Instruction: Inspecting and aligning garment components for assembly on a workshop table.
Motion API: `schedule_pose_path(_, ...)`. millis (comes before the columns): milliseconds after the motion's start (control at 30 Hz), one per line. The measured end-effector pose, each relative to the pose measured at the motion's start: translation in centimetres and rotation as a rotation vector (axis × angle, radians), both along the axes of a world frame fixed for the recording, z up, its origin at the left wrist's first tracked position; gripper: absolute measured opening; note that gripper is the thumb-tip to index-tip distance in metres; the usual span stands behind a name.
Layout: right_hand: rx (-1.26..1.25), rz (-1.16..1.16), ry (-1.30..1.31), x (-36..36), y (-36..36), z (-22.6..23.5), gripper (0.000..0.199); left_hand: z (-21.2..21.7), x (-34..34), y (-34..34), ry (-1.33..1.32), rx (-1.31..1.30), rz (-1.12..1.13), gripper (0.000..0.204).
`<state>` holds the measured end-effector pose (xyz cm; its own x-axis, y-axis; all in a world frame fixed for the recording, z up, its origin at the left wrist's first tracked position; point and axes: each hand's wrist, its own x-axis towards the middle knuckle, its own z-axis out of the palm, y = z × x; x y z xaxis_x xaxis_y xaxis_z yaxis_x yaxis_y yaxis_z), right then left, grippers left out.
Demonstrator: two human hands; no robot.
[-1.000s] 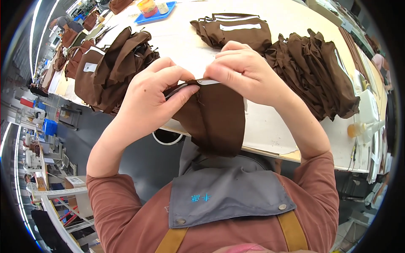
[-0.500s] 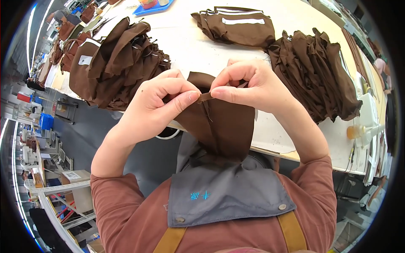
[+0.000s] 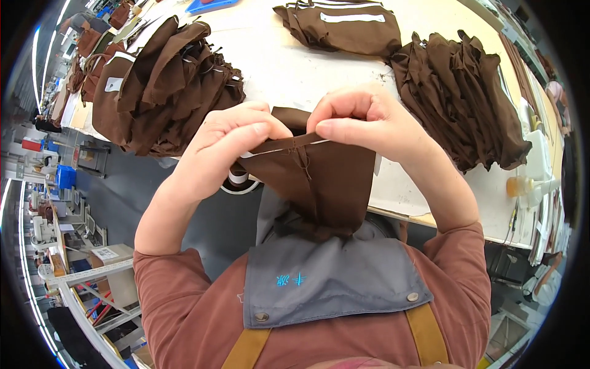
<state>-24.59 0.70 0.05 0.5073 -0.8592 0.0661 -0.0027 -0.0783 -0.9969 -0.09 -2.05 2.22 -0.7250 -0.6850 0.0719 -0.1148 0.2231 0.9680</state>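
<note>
Both my hands pinch the top edge of a brown fabric piece (image 3: 335, 178) that hangs down toward my lap. My left hand (image 3: 236, 138) grips the edge left of a vertical seam, with thumb and fingers closed. Right of the seam, my right hand (image 3: 362, 120) pinches the same edge between thumb and bent forefinger. A folded strip with a thin white line runs along this edge, and loose threads dangle at the seam. The fabric's lower end bunches against my grey apron (image 3: 338, 277).
Heaps of brown fabric pieces lie on the table (image 3: 307, 80): a left pile (image 3: 172, 86), a right pile (image 3: 458, 98) and a flat stack (image 3: 341, 27) at the back. A bottle with yellowish liquid (image 3: 519, 187) stands at the right edge. A blue tray (image 3: 209, 5) sits far back.
My left hand has shifted left along the fabric edge, so more of the folded strip and its white line shows between my hands. The right hand keeps its pinch.
</note>
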Motion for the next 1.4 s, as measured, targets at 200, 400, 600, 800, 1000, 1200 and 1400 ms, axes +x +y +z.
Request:
schedule_pose_path(200, -0.015, -0.012, -0.015, -0.2, 0.0, -0.4, 0.018, 0.1, -0.5, 0.5, -0.066, -0.038, 0.033, 0.028)
schedule_pose_path(400, -0.508, -0.031, 0.289, -1.2, -1.0, -0.9, 0.014, 0.2, -0.4, 0.9, -0.124, -0.135, 0.088, 0.019)
schedule_pose_path(600, -0.718, -0.122, 0.263, -0.2, -0.5, -0.9, 0.013, -0.2, -0.6, 1.2, -0.140, -0.179, 0.092, 0.013)
schedule_pose_path(800, -0.263, -0.019, 0.234, -0.2, 0.5, -0.8, 0.022, -0.2, -0.9, 1.7, -0.156, -0.074, 0.101, 0.012)
schedule_pose_path(1000, 0.049, -0.004, -0.027, -0.4, 0.7, -1.4, 0.012, -1.9, -0.9, 1.4, 0.021, 0.050, 0.013, 0.013)
schedule_pose_path(1200, -0.013, 0.079, -0.089, -0.9, 0.3, -2.5, 0.012, -2.2, -1.4, 2.1, 0.002, 0.088, 0.054, 0.013)
schedule_pose_path(1400, 0.155, 0.109, -0.184, -1.3, 0.1, -3.7, 0.018, -2.5, -1.5, 2.2, -0.031, -0.159, 0.028, 0.003)
